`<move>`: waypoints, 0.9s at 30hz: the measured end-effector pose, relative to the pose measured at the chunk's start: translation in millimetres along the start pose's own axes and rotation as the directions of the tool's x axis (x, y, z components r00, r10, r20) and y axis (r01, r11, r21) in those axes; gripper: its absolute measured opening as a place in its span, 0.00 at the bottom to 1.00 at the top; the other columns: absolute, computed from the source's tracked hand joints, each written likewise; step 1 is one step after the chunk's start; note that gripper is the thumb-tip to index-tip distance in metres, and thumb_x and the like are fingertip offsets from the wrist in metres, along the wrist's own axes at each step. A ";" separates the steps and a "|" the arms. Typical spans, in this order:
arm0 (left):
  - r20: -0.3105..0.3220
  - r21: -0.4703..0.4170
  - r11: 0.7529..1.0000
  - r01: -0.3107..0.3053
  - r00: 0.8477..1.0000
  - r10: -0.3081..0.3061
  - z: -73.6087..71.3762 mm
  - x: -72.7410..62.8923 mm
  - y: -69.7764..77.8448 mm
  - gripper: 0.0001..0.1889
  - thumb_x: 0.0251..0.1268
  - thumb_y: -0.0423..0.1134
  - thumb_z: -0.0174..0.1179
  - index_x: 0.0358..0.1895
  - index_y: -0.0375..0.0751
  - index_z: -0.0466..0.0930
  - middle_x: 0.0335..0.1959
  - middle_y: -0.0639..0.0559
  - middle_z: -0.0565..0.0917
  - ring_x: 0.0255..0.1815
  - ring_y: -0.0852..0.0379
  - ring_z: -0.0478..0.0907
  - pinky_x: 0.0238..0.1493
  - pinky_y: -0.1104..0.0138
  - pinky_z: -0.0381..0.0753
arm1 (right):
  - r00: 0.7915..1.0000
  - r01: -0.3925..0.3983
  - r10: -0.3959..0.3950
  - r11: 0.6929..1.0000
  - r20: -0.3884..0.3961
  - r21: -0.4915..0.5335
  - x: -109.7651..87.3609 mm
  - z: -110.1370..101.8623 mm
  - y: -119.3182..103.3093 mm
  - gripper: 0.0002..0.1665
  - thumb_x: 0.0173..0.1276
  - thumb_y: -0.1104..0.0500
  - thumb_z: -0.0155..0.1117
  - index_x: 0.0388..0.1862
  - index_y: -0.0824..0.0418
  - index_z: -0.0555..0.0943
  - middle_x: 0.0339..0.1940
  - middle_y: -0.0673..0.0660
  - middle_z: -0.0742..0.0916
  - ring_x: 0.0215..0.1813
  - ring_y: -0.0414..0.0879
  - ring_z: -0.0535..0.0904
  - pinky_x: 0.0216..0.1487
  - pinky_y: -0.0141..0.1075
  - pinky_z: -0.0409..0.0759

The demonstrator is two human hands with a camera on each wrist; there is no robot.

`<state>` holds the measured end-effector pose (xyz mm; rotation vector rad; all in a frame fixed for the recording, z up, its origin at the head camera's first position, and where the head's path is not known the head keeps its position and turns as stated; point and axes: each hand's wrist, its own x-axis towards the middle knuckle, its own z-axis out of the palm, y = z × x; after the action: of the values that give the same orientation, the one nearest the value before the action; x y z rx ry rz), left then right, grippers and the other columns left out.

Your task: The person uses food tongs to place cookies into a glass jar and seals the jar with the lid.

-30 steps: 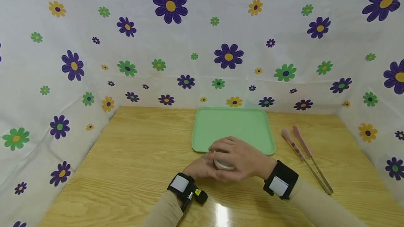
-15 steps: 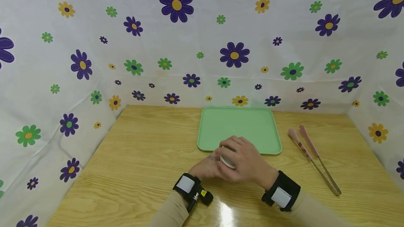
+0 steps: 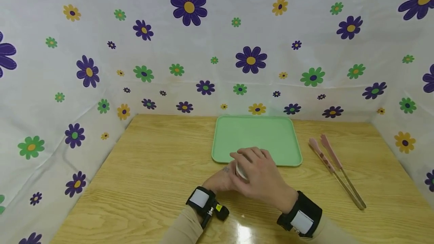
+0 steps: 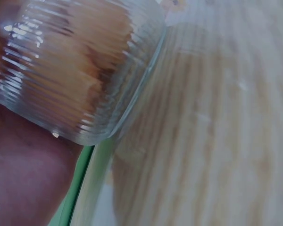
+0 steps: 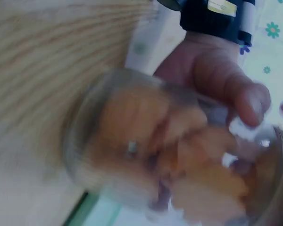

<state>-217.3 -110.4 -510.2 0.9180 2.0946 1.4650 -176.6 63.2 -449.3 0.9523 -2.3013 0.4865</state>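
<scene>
Above the table in front of the tray, my left hand grips a clear ribbed glass jar. My right hand is curled over the jar's top, with the fingers round its pale lid. Between the hands in the head view only part of this lid shows. Through the glass, the left wrist view shows skin-coloured shapes, seemingly fingers. In the blurred right wrist view the jar lies slantwise, the left thumb along its side. The jar's contents, if any, cannot be made out.
Behind the hands lies a green tray on the wooden table. Tongs with pink tips and metal arms rest to the right. A flowered white cloth encloses the back and sides.
My right hand has turned on the lid, its wrist dropping slightly and its fingers shifting. The left hand keeps its grip on the jar. The head view has swung slightly left.
</scene>
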 end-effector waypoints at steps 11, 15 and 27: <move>0.067 -0.215 0.977 -0.010 0.997 0.025 9.0 6.2 -4.5 0.47 0.57 0.44 0.76 0.77 0.41 0.59 0.68 0.41 0.72 0.61 0.60 0.74 0.62 0.65 0.77 | 0.863 0.439 -0.470 0.879 0.186 0.188 4.5 -23.1 48.9 0.31 0.67 0.40 0.67 0.65 0.50 0.80 0.68 0.52 0.81 0.74 0.54 0.71 0.70 0.52 0.71; 0.080 -0.193 0.981 0.033 0.997 -0.018 6.8 5.5 -4.4 0.56 0.57 0.48 0.76 0.82 0.49 0.46 0.72 0.47 0.67 0.63 0.60 0.73 0.63 0.67 0.76 | 0.833 0.463 -0.520 0.843 0.190 0.275 6.9 -16.0 55.7 0.27 0.68 0.42 0.68 0.64 0.48 0.81 0.66 0.51 0.82 0.72 0.51 0.74 0.68 0.48 0.75; 0.045 -0.155 0.987 0.033 0.999 -0.026 0.8 2.9 -1.3 0.54 0.59 0.35 0.72 0.83 0.42 0.44 0.77 0.41 0.62 0.67 0.55 0.70 0.65 0.68 0.75 | 0.924 0.350 -0.375 0.909 0.075 0.227 7.3 1.1 41.5 0.16 0.65 0.46 0.68 0.50 0.46 0.86 0.49 0.50 0.86 0.52 0.45 0.81 0.42 0.40 0.81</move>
<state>-219.2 -108.1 -511.5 0.8476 1.9242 1.5544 -211.3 86.9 -449.7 1.5150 -2.1284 0.5300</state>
